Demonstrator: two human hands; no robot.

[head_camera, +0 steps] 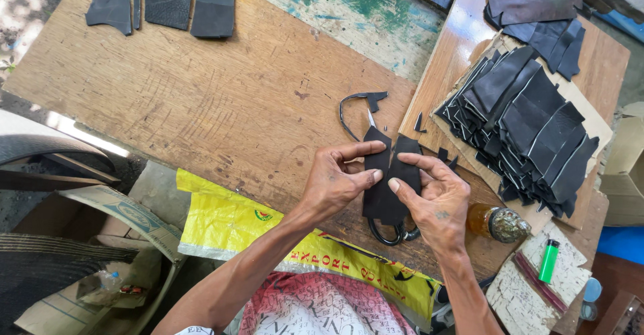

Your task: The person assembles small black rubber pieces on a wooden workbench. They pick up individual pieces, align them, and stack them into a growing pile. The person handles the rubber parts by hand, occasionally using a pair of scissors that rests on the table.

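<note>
black leather piece (389, 184), flat, notched top, pinched by left hand (335, 182) grip and right hand (436, 197) grip.

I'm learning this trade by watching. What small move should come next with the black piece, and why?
Probably pick up the scissors: both hands, left hand and right hand, pinch the black leather piece, with the scissors lying directly beneath and cut scraps nearby.
</note>
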